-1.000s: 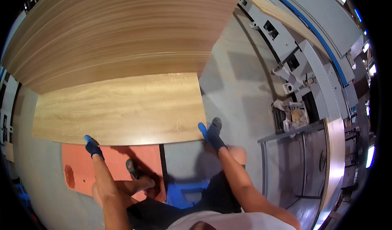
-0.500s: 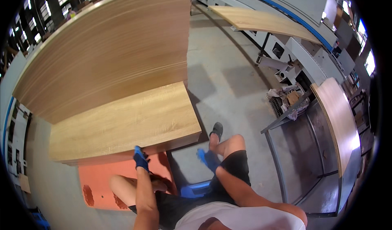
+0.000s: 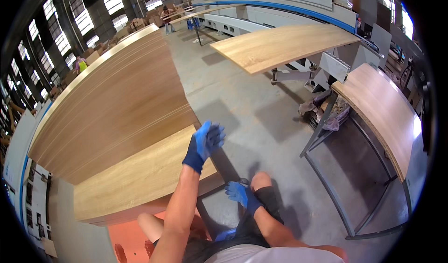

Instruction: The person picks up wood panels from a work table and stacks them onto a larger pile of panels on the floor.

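My left hand (image 3: 205, 141), in a blue glove, is raised over the right end of a low stack of wood-grain panels (image 3: 144, 174). Its fingers stretch out and nothing is in them. Beside my right knee is my right hand (image 3: 242, 195), gloved in blue too, with fingers apart and empty. A large wood-grain panel (image 3: 284, 43) sticks out from the long machine (image 3: 275, 10) ahead, well beyond both hands.
A tall stack of panels (image 3: 116, 104) rises behind the low one. On the right, a metal frame (image 3: 322, 183) carries a curved-looking panel (image 3: 382, 104), with plastic-wrapped scraps (image 3: 322, 111) beside it. An orange sheet (image 3: 130, 244) lies near my legs. People (image 3: 166, 16) stand far off.
My left hand has lifted from the low stack's near edge and moved forward and right. My view has tilted up. The panel at the machine now reaches closer to me.
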Demonstrator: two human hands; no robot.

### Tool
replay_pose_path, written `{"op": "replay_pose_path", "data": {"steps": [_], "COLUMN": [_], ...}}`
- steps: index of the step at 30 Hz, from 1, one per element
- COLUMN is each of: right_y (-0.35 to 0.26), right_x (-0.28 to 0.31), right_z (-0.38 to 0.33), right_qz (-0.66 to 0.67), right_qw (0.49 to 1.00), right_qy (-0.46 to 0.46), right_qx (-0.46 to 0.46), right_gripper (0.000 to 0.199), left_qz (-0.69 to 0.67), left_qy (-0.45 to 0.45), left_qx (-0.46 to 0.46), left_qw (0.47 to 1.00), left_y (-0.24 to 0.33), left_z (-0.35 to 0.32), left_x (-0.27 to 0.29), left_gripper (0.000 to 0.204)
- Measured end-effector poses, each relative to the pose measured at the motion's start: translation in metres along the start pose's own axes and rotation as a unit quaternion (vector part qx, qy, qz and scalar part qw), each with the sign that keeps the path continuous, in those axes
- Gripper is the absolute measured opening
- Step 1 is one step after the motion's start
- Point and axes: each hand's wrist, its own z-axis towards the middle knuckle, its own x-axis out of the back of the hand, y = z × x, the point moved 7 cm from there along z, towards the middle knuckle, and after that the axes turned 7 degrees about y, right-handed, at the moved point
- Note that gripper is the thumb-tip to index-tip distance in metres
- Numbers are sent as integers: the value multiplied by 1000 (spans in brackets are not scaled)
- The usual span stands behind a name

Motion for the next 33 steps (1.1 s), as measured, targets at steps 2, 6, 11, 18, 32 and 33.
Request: {"op": "replay_pose_path", "data": {"steps": [2, 6, 11, 18, 32, 33], "right_y": [-13, -88, -258, -434, -483, -483], "right_x": [14, 6, 32, 102, 215, 221], "right_z": [5, -24, -103, -192, -247, -247], "right_qz": [49, 94, 187, 217, 106, 109], "right_qw": [998, 980, 909, 849, 812, 822], "right_qy": [-15, 0, -56, -6, 173, 176], "right_qx": [33, 175, 367, 482, 547, 531], "right_gripper": [41, 41, 45, 60, 54, 54], "left_qz": [-4, -40, -73, -134, -185, -180], "left_qy": [-61, -119, -268, -206, 49, 70], "left_qx": [10, 60, 67, 28, -61, -89], "left_qw": [998, 990, 958, 969, 980, 977], "left_y": [21, 37, 18, 17, 40, 30], "left_z": [17, 39, 36, -5, -168, -183], "left_x": [-58, -131, -209, -225, 92, 127], "left_gripper": [57, 57, 48, 42, 36, 37]}}
